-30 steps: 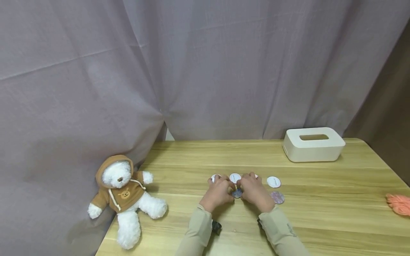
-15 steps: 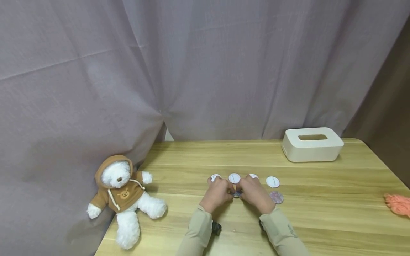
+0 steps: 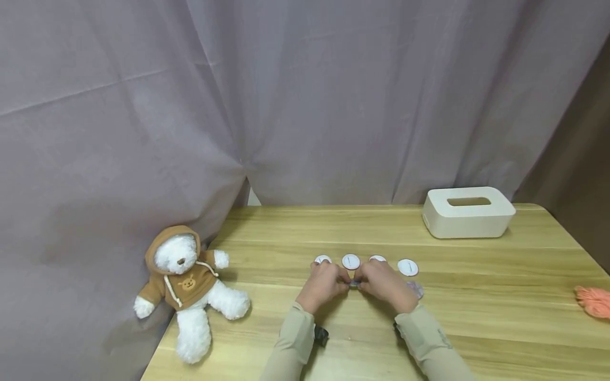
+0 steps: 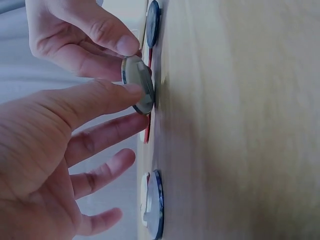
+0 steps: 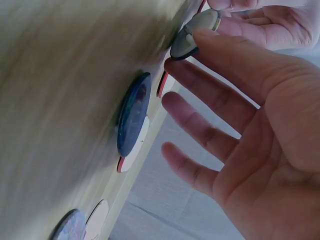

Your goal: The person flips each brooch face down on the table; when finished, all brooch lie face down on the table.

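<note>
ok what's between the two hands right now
A round disc, pinched by the left hand and the right hand; both wrist views show it. In the head view only a sliver shows.

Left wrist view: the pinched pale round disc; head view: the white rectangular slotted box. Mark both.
Pale round disc [image 4: 134,73], left wrist view: its flat face.
White rectangular slotted box [image 3: 469,226], head view: front wall.

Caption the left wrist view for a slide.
Left hand and right hand pinch one tilted disc, a dark disc nearby.

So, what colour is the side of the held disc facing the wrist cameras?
The held disc is pale grey on that side, clearest in the left wrist view.
</note>
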Tool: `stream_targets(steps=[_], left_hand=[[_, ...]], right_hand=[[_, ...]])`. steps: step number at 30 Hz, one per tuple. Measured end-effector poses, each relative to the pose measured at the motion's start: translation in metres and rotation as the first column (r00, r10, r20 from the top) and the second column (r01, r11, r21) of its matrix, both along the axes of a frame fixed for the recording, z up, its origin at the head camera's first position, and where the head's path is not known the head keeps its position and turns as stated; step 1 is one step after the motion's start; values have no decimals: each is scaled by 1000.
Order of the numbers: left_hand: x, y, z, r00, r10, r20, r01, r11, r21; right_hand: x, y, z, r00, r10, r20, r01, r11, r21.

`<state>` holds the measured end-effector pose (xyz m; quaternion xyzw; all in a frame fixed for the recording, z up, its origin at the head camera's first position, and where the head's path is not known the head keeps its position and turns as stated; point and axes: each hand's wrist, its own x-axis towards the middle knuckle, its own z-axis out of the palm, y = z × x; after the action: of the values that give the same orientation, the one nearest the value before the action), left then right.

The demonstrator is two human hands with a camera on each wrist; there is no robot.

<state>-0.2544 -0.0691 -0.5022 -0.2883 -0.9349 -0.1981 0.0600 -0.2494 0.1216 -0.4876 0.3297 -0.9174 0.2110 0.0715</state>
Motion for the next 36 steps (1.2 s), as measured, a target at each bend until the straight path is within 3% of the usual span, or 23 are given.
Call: stream_targets(steps=[9,16,25,36], left_hand=[[-5,0,5,999,-9,-43,8,1000,-30],[-9,3,7,998,-31,-47,30,999,-30],[-6,5,1,1000,8,-1,-8,999,-38],[-6,9,1,997,83,-3,-83,994,-71]], right_hand=[[-3,3,8,999,32,2,-32,999,-28],[-6,4,10,999,-8,32,10,999,-49],[-3,-2,1,998,-39,46,42,998,-52],[-1,-8,-4,995,-102,-19,101,994,-49]])
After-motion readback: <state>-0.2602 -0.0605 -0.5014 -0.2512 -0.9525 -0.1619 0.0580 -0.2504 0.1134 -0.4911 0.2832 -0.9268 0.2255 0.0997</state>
